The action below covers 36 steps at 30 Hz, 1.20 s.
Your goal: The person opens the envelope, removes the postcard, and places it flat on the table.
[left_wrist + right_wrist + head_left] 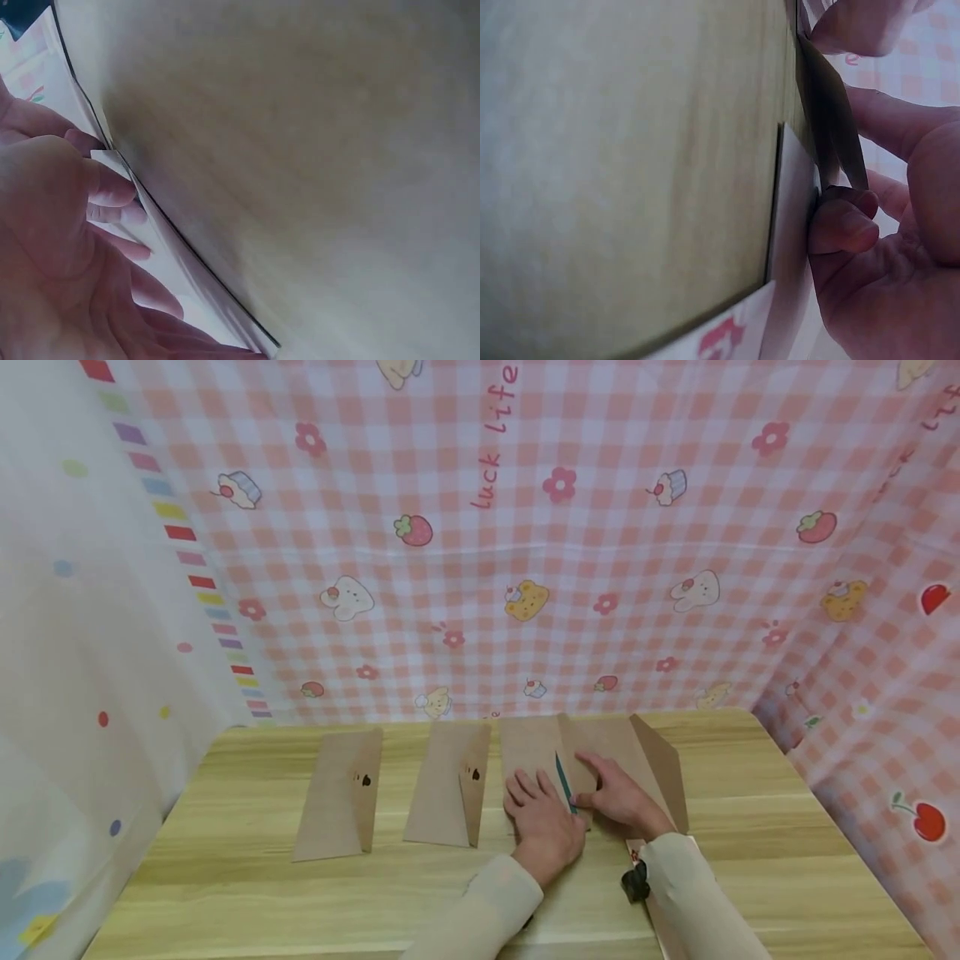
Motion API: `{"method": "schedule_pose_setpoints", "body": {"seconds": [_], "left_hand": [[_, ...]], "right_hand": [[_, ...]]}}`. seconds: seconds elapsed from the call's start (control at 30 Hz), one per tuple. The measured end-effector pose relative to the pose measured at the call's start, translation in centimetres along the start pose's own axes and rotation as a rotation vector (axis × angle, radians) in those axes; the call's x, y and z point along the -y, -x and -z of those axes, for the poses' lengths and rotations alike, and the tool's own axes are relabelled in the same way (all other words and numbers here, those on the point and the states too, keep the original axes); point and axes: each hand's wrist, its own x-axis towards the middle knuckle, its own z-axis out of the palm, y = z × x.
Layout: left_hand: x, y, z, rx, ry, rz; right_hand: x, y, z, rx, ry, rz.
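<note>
My left hand (543, 818) lies spread on a brown paper envelope (525, 743) and presses it to the table. A narrow teal strip (564, 777) shows along that envelope's right part. Beside it, my right hand (621, 792) is at the envelope's right side, its thumb at the strip's lower end. In the right wrist view a raised brown paper edge (836, 112) sits between the thumb and curled fingers (847, 221) of that hand. Another envelope (615, 739) with its flap (663, 768) unfolded lies partly under the right hand. The left wrist view shows paper edges (187, 262) by the fingers.
Two envelopes with folded flaps and small dark marks, one far left (330, 802) and one nearer (442, 785), lie on the wooden table (300, 902). A pale sheet with red print (636, 850) is under the right forearm. Patterned cloth (480, 552) hangs behind.
</note>
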Motion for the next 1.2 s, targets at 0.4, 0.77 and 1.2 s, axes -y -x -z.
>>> {"method": "schedule_pose_setpoints", "body": {"seconds": [0.4, 0.77, 1.2], "left_hand": [[-0.7, -0.3, 0.3, -0.089, -0.085, 0.023], [-0.3, -0.4, 0.4, -0.097, -0.085, -0.022], [0.4, -0.5, 0.3, -0.099, -0.088, -0.069]], "right_hand": [[-0.4, -0.3, -0.1, -0.018, 0.015, 0.03], [-0.2, -0.3, -0.1, -0.017, 0.008, 0.027], [0.1, -0.2, -0.4, -0.029, 0.071, -0.069]]}}
